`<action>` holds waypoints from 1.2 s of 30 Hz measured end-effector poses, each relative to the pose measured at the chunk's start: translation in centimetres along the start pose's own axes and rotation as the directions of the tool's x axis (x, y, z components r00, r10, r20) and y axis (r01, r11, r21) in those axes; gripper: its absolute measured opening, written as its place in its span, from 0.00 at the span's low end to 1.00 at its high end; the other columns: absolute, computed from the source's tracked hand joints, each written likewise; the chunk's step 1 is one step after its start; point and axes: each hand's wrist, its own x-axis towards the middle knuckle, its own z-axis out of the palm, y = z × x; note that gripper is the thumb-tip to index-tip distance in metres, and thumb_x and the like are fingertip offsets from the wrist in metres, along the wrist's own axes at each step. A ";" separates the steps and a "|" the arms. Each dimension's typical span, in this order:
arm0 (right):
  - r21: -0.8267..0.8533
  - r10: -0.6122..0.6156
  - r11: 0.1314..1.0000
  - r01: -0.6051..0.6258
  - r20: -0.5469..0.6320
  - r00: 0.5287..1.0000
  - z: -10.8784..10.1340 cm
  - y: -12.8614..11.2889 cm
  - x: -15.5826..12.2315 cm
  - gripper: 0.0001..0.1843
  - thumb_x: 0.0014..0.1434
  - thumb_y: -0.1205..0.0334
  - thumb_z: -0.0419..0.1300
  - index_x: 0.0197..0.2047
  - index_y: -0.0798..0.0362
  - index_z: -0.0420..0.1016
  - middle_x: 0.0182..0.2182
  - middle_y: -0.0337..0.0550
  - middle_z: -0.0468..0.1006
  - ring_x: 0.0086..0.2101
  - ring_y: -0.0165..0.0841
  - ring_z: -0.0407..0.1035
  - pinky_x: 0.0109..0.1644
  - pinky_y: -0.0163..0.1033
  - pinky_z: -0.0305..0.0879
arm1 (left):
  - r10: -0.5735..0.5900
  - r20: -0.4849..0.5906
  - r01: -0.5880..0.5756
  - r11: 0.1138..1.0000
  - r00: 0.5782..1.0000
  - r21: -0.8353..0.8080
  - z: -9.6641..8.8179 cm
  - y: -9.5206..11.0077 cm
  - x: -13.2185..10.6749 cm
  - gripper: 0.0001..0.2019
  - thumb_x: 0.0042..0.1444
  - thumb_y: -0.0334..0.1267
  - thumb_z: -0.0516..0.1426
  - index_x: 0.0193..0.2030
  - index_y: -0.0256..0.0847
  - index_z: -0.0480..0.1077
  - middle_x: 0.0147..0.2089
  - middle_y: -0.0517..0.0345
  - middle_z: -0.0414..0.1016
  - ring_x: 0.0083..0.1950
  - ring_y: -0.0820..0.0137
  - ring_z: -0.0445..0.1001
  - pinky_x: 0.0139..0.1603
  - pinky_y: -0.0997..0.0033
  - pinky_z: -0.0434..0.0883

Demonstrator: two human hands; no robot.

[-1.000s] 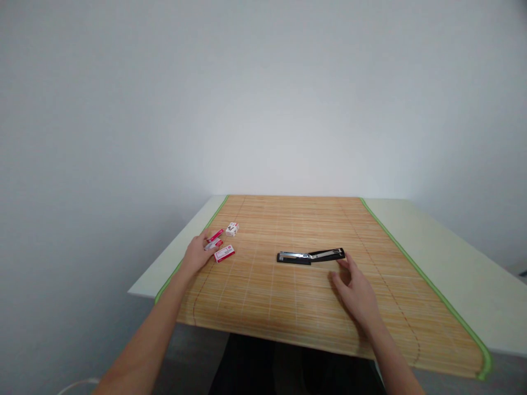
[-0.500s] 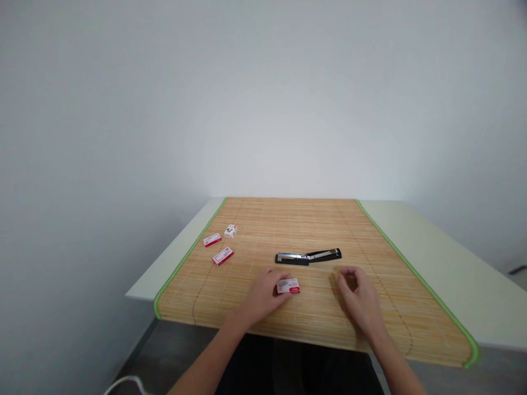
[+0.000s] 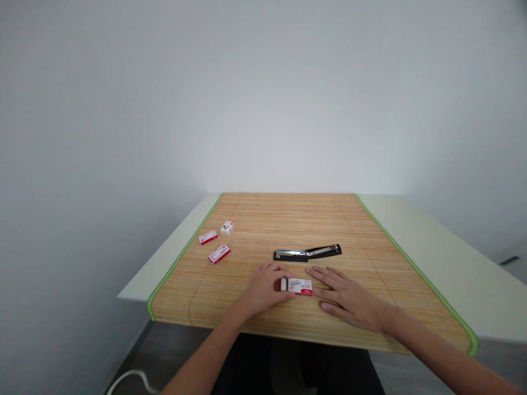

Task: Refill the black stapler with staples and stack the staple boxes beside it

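Observation:
A small red-and-white staple box [image 3: 301, 286] lies on the bamboo mat close to me, a white part showing at its left end. My left hand [image 3: 267, 286] grips this box by that end, thumb on the near side and fingers on the far side. To the right of it, my right hand [image 3: 349, 299] lies palm down with fingers spread, its fingertips by the box's right end; whether they touch it I cannot tell. Just beyond both hands a black stapler [image 3: 307, 253] lies swung wide apart, its metal magazine showing.
Two flat red-and-white boxes, one nearer [image 3: 219, 254] and one by the green edging [image 3: 208, 237], lie at the left of the bamboo mat [image 3: 288, 219]. Behind them stands a small white box [image 3: 227, 228]. A white table [image 3: 444, 263] extends beyond the mat, against a wall.
My right hand has moved left and flattened out, from curled fingers to spread ones beside the box. The held box has shifted slightly right, and its white left end now shows.

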 end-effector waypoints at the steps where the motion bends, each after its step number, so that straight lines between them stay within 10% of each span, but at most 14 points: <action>1: 0.024 0.010 1.000 -0.010 -0.005 1.000 -0.2 0.1 0.0 0.20 0.66 0.53 0.63 0.61 0.37 0.77 0.70 0.32 0.62 0.70 0.40 0.54 0.76 0.56 0.45 | 0.009 0.006 -0.009 1.000 1.000 -0.002 0.3 0.1 0.3 0.21 0.54 0.53 0.68 0.54 0.56 0.77 0.55 0.57 0.74 0.58 0.57 0.69 0.60 0.54 0.64; 14: 0.034 0.053 0.998 -0.053 0.007 0.999 -1.1 2.0 -1.0 0.19 0.65 0.50 0.62 0.58 0.39 0.79 0.67 0.34 0.68 0.69 0.42 0.57 0.76 0.56 0.47 | 0.052 0.009 -0.053 0.997 0.999 0.062 2.2 0.3 1.8 0.23 0.55 0.58 0.66 0.56 0.56 0.77 0.51 0.55 0.73 0.54 0.57 0.68 0.56 0.55 0.64; 21: 0.061 0.220 0.975 -0.212 -0.263 0.939 1.5 2.8 -0.8 0.26 0.63 0.45 0.64 0.61 0.45 0.74 0.60 0.47 0.74 0.61 0.45 0.67 0.67 0.54 0.64 | 0.052 -0.012 -0.051 0.995 0.999 0.081 2.8 0.3 2.2 0.26 0.52 0.63 0.65 0.54 0.56 0.78 0.47 0.53 0.73 0.52 0.57 0.68 0.53 0.55 0.64; 36: 0.028 0.091 0.996 -0.086 -0.263 0.961 2.8 2.6 0.5 0.18 0.64 0.51 0.65 0.55 0.44 0.77 0.62 0.48 0.71 0.62 0.46 0.64 0.66 0.54 0.64 | -0.011 -0.029 0.012 0.999 1.000 0.034 -0.9 -1.2 -0.6 0.19 0.54 0.53 0.69 0.50 0.52 0.79 0.53 0.57 0.74 0.55 0.59 0.71 0.59 0.58 0.66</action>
